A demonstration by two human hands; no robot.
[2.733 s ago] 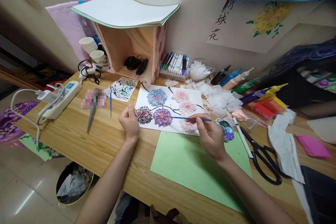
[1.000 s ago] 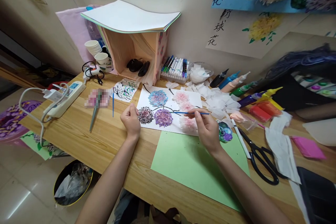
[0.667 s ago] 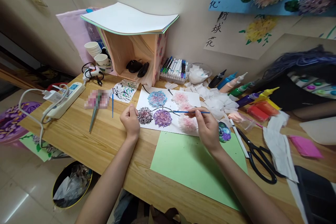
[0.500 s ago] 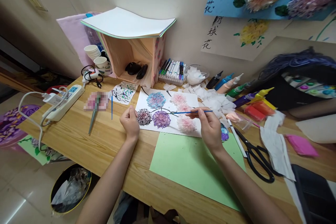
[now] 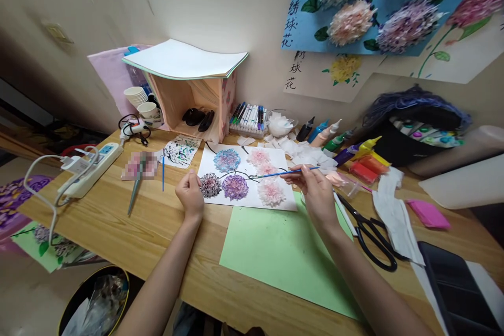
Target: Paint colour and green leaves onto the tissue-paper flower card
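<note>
My right hand (image 5: 315, 194) pinches a paintbrush (image 5: 281, 172) with a thin blue handle. Its tip points left, at the dark painted branches (image 5: 236, 172) on a white sheet (image 5: 255, 200). Raised flower heads sit on the sheet: a blue one (image 5: 227, 159), a purple one (image 5: 235, 187), a black-and-white one (image 5: 210, 185) and pink ones (image 5: 271, 191). Closed in a fist, my left hand (image 5: 189, 194) rests at the sheet's left edge, and nothing shows in it. Green paper (image 5: 275, 252) lies partly under the sheet, below my right forearm.
Scissors (image 5: 372, 236) and a white pen (image 5: 345, 215) lie to the right. Behind are paper scraps (image 5: 311, 155), paint bottles (image 5: 325, 134) and a marker box (image 5: 248, 121). Another blue brush (image 5: 163, 173), grey tweezers-like tool (image 5: 134, 197) and power strip (image 5: 92, 168) are left.
The camera view has shifted, so the desk things appear further left and the wall pictures show more. My right hand still holds the paintbrush over the branches; my left fist stays beside the sheet.
</note>
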